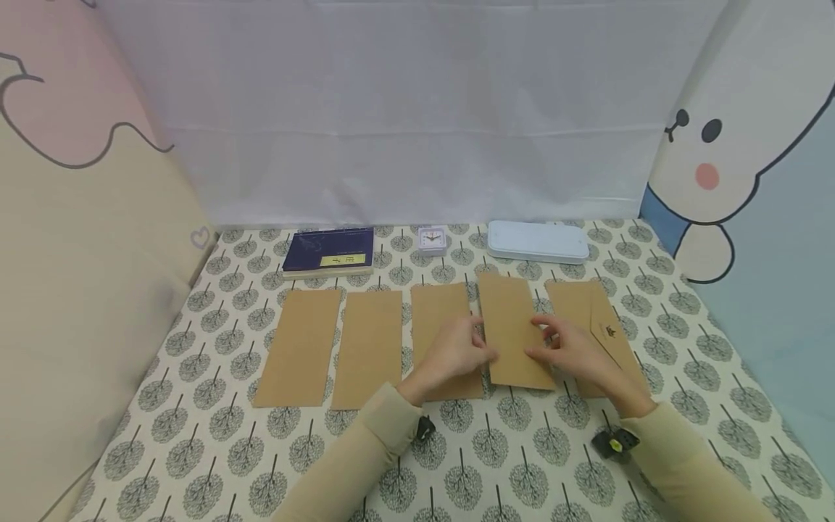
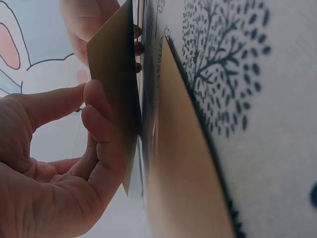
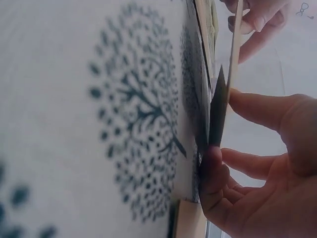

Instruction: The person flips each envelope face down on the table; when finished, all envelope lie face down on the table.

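Note:
A brown kraft envelope is held between both hands, raised a little above the cloth in the left wrist view. My left hand pinches its left edge with thumb and fingers. On the opposite edge, my right hand pinches it too. The right wrist view shows the envelope edge-on, with a dark pointed flap under it near the fingertips. Left of it lies another envelope, partly covered by the left hand. To the right, an envelope lies flap side up with a small dark crown mark.
Two more brown envelopes, one far left and one beside it, lie flat. Behind the row stand a dark blue book, a small white clock and a pale blue case. A tree-print cloth covers the table.

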A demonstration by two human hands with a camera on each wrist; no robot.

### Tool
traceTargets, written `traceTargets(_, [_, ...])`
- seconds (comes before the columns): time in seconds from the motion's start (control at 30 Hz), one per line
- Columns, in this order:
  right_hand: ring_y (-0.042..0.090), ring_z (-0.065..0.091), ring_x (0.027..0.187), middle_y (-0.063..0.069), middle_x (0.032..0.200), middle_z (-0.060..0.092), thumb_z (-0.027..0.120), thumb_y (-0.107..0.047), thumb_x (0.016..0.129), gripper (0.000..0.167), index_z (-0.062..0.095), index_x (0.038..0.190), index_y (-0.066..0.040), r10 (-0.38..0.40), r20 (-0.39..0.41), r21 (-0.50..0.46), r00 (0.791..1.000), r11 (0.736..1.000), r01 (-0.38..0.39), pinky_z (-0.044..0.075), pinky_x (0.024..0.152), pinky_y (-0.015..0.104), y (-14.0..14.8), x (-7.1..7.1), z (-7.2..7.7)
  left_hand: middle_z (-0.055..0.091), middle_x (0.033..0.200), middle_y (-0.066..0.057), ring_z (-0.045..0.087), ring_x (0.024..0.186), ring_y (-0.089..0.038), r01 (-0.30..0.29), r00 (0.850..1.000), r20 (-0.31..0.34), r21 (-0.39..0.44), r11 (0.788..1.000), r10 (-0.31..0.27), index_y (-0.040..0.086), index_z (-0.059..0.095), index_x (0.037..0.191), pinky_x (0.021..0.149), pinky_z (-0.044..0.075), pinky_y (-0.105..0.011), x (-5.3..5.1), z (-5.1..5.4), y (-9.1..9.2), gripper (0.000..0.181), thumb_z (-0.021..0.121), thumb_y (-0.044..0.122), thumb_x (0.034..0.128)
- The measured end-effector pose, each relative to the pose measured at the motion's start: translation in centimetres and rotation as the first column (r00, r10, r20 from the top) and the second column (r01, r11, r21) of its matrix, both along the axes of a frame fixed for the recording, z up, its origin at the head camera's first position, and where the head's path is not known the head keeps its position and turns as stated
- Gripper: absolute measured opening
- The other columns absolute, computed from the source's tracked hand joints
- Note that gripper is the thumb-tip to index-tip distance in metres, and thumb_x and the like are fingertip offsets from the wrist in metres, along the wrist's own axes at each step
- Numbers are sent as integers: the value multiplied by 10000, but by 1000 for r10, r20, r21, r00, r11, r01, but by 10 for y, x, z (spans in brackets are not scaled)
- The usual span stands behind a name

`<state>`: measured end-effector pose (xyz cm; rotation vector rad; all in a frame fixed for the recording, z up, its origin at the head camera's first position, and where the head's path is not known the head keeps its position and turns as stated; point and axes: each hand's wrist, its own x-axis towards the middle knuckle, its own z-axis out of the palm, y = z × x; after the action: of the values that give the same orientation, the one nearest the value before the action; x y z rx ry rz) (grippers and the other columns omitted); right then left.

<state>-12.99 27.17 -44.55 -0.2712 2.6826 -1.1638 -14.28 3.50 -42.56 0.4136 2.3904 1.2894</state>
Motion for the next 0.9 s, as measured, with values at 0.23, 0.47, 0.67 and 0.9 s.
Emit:
traceTargets(0.23, [205, 571, 754, 182, 1001, 578, 725, -206, 861, 627, 449, 1338, 93, -1, -53, 53, 999, 999, 4, 483, 587, 319, -1, -2, -1, 644, 603, -13, 628, 550, -186, 39, 997, 74, -39, 998, -36, -25, 376, 1420, 577, 485, -250, -2, -6, 1, 717, 737, 208, 846])
traceTargets(0.47, [187, 563, 741, 154, 969, 588, 743, -176, 838, 622, 466, 1320, 102, -5, -79, 98, 997, 995, 12, 481, 619, 313, -4, -2, 2, 643, 605, -31, 625, 536, -183, 57, 991, 125, -48, 997, -51, 24, 430, 1391, 690, 482, -268, -3, -9, 3, 643, 724, 235, 859])
traceTargets(0.67, [229, 562, 783, 176, 994, 599, 753, -203, 823, 631, 481, 1315, 84, 5, -91, 181, 996, 983, 11, 493, 666, 371, -7, -1, 3, 639, 604, -71, 624, 507, -210, 70, 987, 146, -8, 998, -68, 48, 564, 1155, 549, 515, -285, -3, -13, 4, 356, 709, 211, 873])
traceTargets(0.9, [279, 549, 845, 152, 973, 585, 751, -253, 819, 619, 507, 1306, 42, 8, -105, 281, 994, 959, 22, 486, 701, 440, -10, -1, 2, 641, 618, -85, 624, 499, -213, 64, 984, 167, 12, 998, -65, 84, 566, 1016, 497, 519, -293, -4, -16, 4, 233, 693, 231, 888])
